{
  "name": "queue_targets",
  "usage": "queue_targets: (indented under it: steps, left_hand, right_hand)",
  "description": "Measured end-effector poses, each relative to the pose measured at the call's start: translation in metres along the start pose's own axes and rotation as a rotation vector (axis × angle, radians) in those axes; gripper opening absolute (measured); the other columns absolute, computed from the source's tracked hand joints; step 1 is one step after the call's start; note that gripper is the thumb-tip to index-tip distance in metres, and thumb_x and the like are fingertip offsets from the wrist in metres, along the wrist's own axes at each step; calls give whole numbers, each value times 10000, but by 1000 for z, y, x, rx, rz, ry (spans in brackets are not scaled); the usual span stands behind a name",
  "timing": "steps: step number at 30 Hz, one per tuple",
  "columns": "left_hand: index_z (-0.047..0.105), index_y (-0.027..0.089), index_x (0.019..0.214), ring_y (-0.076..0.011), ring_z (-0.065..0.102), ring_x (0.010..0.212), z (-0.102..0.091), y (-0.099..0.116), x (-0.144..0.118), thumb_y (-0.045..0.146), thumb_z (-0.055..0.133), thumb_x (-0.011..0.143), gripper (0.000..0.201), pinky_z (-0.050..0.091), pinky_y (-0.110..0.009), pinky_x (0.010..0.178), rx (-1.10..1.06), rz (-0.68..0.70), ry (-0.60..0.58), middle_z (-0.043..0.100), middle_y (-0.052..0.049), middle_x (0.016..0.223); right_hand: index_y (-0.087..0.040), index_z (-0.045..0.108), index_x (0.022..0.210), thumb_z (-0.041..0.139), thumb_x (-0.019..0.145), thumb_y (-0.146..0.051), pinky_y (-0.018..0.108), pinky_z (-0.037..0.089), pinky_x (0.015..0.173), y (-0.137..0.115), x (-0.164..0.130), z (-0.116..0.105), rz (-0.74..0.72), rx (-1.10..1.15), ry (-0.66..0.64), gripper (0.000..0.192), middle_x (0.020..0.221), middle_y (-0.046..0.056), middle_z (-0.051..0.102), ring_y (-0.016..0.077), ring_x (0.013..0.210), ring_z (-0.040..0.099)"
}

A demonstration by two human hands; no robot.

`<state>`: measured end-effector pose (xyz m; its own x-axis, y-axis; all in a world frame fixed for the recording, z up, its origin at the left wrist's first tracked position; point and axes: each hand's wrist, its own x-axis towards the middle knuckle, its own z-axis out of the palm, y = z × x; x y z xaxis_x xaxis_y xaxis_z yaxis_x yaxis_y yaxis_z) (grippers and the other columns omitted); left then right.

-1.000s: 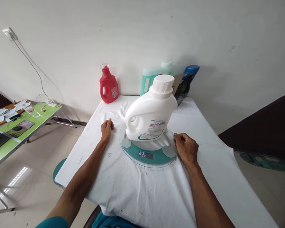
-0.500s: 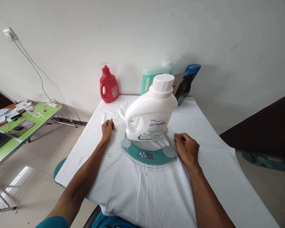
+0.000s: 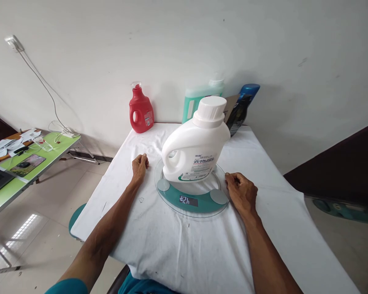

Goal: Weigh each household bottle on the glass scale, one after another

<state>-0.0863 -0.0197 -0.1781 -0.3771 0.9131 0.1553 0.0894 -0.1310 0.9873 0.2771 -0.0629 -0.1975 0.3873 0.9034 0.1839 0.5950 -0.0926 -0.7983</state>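
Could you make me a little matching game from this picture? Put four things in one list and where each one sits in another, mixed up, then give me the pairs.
Things:
1. white jug
2. red bottle
3. left hand
4. right hand

Places:
A. at the back left of the white cloth, by the wall
B. on the cloth at the right edge of the scale
C. standing on the scale
D. on the cloth left of the scale

Pairs: 1-C, 2-A, 3-D, 4-B

White detergent bottle (image 3: 196, 143) label, blue Chinese characters, scale (image 3: 191, 196) display digits unclear
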Motion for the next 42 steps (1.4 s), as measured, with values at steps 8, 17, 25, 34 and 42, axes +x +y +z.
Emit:
queue_targets:
  steps: [8,17,25,34,42]
  left_hand:
    - [544,220,651,-134,470,566,0,2,-1,640,684,939,528,406,-301,589,12,-1,-6,534,7,617]
    - [548,215,647,-131,473,562,0,-2,0,613,695,938,514,402,-297,585,-7,20,-15,537,6,619]
    - [543,220,646,-135,477,565,1,-1,0,616,685,947,517,401,-301,591,9,22,-18,545,2,618]
    - [540,217,645,-126,471,559,0,-2,0,628,673,934,520,401,-293,590,24,32,-22,541,13,614]
    - [543,217,649,-124,472,554,1,-3,0,628,671,926,511,399,-290,580,22,32,-18,538,13,611]
  right_hand:
    - [-279,599,711,498,820,-633,393,450,720,0,0,0,-1,13,4,383,614,56,665,265,664,609]
    - [-281,578,702,485,803,-633,400,441,745,-4,-1,-2,10,-3,-10,377,613,54,655,263,659,604]
    - [-287,572,696,490,803,-638,412,442,747,-2,0,-1,-3,11,-3,377,602,60,660,272,662,605]
    - [-282,577,715,477,794,-649,407,450,770,-8,-2,-4,23,4,-25,389,640,67,679,279,690,627]
    - [-281,572,715,484,806,-639,390,432,730,-5,-1,-3,-1,5,-21,380,620,62,660,267,685,609]
